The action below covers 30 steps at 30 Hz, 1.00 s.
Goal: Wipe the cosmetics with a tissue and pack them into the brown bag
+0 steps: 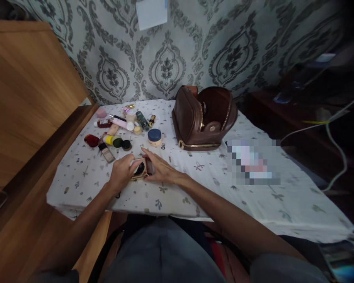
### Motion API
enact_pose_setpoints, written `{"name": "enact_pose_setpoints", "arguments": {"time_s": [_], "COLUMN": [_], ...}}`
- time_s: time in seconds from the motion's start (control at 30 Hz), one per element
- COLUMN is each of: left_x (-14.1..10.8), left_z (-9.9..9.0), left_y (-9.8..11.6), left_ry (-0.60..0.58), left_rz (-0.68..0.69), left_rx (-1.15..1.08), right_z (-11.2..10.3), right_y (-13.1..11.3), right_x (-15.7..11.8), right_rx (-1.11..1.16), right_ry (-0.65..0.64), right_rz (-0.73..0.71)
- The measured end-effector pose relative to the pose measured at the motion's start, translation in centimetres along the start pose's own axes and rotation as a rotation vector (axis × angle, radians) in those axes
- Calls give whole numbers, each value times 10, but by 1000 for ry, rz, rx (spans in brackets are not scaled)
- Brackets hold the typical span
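Near the table's front edge, both hands are on a small compact-like case (140, 168) with a dark round part and a pinkish-gold rim. My left hand (122, 171) is closed around its left side, thumb reaching over it. On its right side, my right hand (162, 169) grips the edge between thumb and fingers. A blue-lidded jar (154, 136) stands just behind the hands. To the left lie a black-capped bottle (106, 152), a small black jar (126, 145) and a dark red item (91, 140).
An open brown bag (191, 118) stands at the back right of the cloth-covered table (194, 200). Several tubes and bottles, including a green bottle (142, 120), lie at the back left. A blurred-out item (253, 162) is at the right; wooden furniture (32, 86) borders the left.
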<state>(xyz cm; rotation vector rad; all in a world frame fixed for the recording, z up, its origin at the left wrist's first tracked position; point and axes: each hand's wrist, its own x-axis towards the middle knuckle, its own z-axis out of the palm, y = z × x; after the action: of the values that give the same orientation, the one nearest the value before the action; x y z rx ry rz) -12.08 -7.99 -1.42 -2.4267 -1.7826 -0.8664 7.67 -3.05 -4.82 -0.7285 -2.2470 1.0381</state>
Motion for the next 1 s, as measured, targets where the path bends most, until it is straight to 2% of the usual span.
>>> {"name": "enact_pose_setpoints", "arguments": {"time_s": [0.07, 0.13, 0.27, 0.37, 0.53, 0.67, 0.83, 1.0], "left_x": [6, 8, -1, -10, -14, -2, 19, 31], "left_z": [1, 4, 6, -2, -15, -11, 1, 5], "left_y": [6, 12, 25, 30, 24, 19, 22, 23], "left_ry": [21, -4, -118, -178, -241, -191, -194, -206], "left_rz": [-108, -147, -15, 91, 94, -2, 22, -22], "left_rx": [-24, -20, 25, -6, -134, -184, -16, 82], "right_z": [0, 1, 3, 5, 7, 7, 7, 8], "right_y": [0, 1, 5, 8, 15, 14, 13, 15], "right_x": [0, 0, 0, 1, 1, 1, 3, 5], "right_rx": [-5, 7, 44, 8, -119, -180, -212, -236], "right_ry": [0, 5, 31, 50, 47, 36, 49, 82], "right_rz": [4, -2, -21, 2, 46, 61, 32, 5]}}
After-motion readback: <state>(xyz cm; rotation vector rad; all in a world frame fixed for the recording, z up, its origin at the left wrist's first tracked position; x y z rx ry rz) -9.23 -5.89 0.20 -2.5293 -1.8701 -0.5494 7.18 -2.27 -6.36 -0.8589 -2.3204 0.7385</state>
